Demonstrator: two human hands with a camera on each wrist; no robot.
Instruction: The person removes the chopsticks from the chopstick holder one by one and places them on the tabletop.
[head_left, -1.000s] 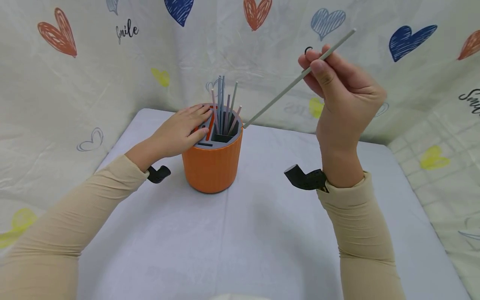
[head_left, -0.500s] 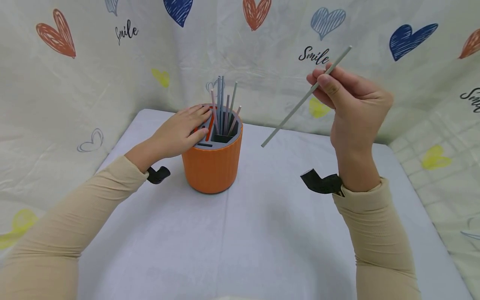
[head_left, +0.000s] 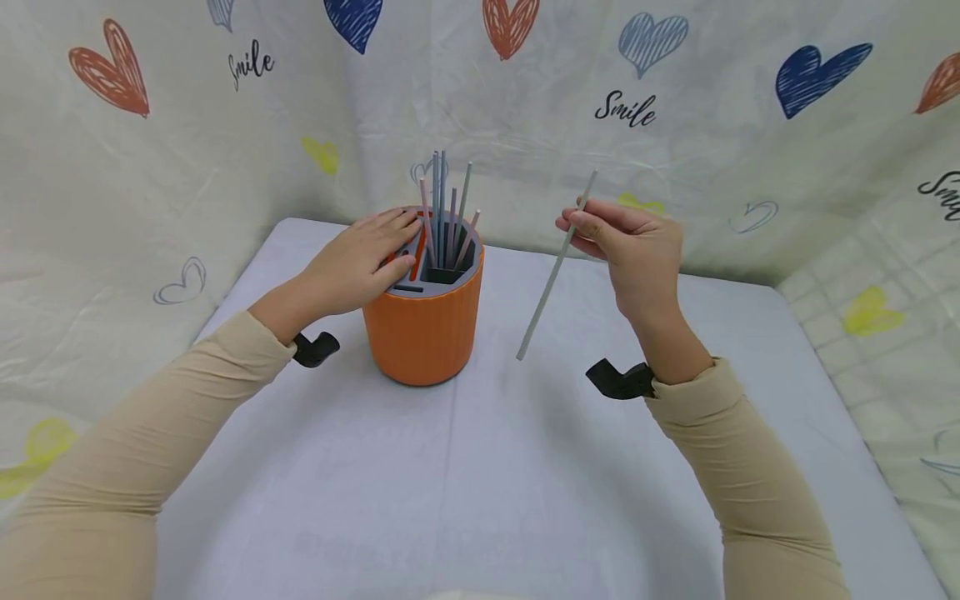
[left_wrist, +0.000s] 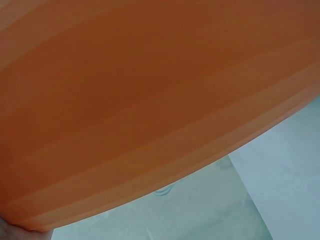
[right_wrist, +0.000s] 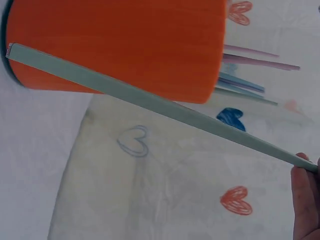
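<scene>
An orange ribbed holder point(head_left: 423, 333) with a grey slotted top stands on the table. My left hand point(head_left: 356, 258) rests on the left part of that top, fingers extended. In the left wrist view the holder's orange wall point(left_wrist: 160, 100) fills most of the picture. Several thin pink, blue and green sticks point(head_left: 441, 208) stand in its right-hand opening. To the right of the holder, my right hand point(head_left: 633, 250) pinches a pale green stick point(head_left: 551, 279) near its upper end, tilted with the lower end pointing down-left. The same green stick point(right_wrist: 150, 102) crosses in front of the holder in the right wrist view.
A white-covered table point(head_left: 360, 492) lies under both arms. Behind it hangs a pale cloth point(head_left: 540, 167) printed with hearts and "Smile" lettering. Black wrist cameras point(head_left: 618, 379) jut inward from the sleeves.
My right hand first moved right, drawing the green stick away from the holder, then came lower and back left, with the stick now steeper. The left hand stays on the holder.
</scene>
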